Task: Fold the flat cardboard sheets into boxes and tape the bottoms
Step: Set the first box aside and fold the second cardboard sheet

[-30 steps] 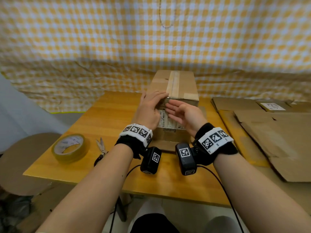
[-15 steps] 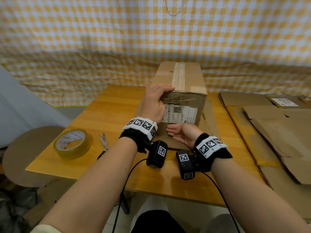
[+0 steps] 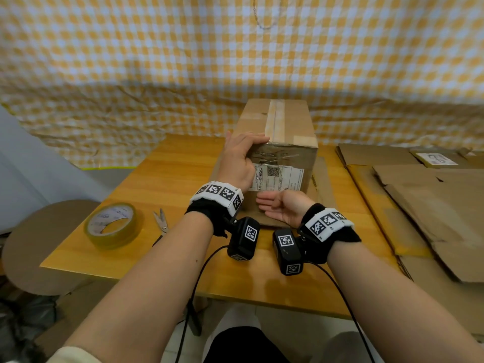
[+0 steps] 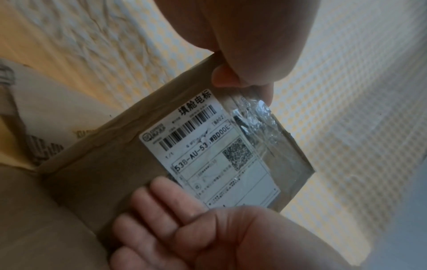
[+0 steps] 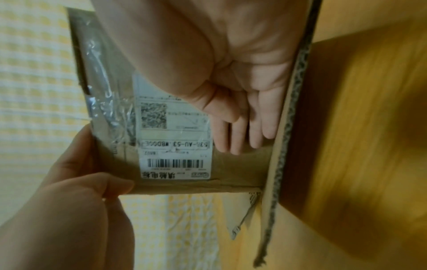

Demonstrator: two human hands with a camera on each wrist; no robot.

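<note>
A folded cardboard box (image 3: 288, 121) stands on the wooden table (image 3: 170, 174), its top seam taped and a white shipping label (image 3: 282, 176) on its near face. My left hand (image 3: 241, 158) grips the box's top near-left edge, fingers over the top and thumb on the front. In the right wrist view this left hand (image 5: 69, 182) pinches that corner. My right hand (image 3: 282, 208) lies flat with straight fingers against the lower near face, just under the label. The left wrist view shows the right hand (image 4: 184, 228) with its palm turned outward, touching the box (image 4: 115, 164).
A roll of clear tape (image 3: 111, 225) and small scissors (image 3: 161, 220) lie on the table's left part. Flat cardboard sheets (image 3: 419, 200) are stacked to the right. A loose flap (image 3: 323, 179) lies beside the box's base. Checked cloth hangs behind.
My right hand has slid from the box's top near edge down the front face to below the label. The left hand has stayed on the top left corner.
</note>
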